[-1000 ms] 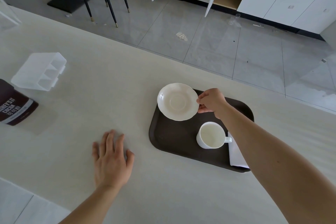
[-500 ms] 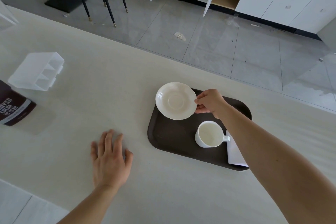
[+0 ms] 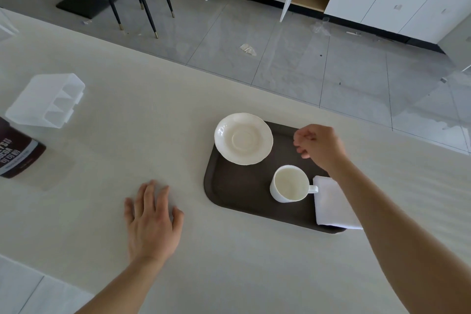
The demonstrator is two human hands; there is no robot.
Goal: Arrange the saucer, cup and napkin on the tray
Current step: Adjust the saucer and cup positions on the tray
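head view looks steeply down over counter (image 3: pixel 178 115).

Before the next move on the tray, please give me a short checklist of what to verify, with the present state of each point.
1. Right hand free of the saucer: ok, fingers loosely curled, holding nothing, apart from the rim.
2. Saucer fully on the tray: not ok, its far-left edge overhangs the tray's corner.
3. Cup upright and empty: ok, handle pointing to the napkin.
4. Cup set on the saucer: not ok, it stands on the tray beside it.
5. Napkin inside the tray: cannot tell, the right forearm covers part of it.
6. Left hand out of the way: ok, flat on the table.
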